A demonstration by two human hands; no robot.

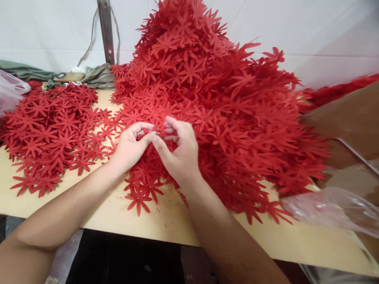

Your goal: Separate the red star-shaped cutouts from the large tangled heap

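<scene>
My left hand (132,142) pinches a small red flower-shaped cutout (155,128) between thumb and fingers, above the near side of a tall pile of red cutouts (231,118). Close against it is my right hand (181,152), thumb and fingers bent toward the same spot. Its fingertips meet the left thumb there, and what they grip is partly hidden by the fingers. Below the hands a few loose cutouts (138,199) lie on the tabletop. The cutouts are flat, with several narrow petals each.
A lower heap of red cutouts (56,130) spreads on the left of the pale table (118,213). Clear plastic bags (328,209) and a brown cardboard box (346,122) stand at the right. Grey-green cloth (99,75) and a metal bar (106,31) are by the white wall.
</scene>
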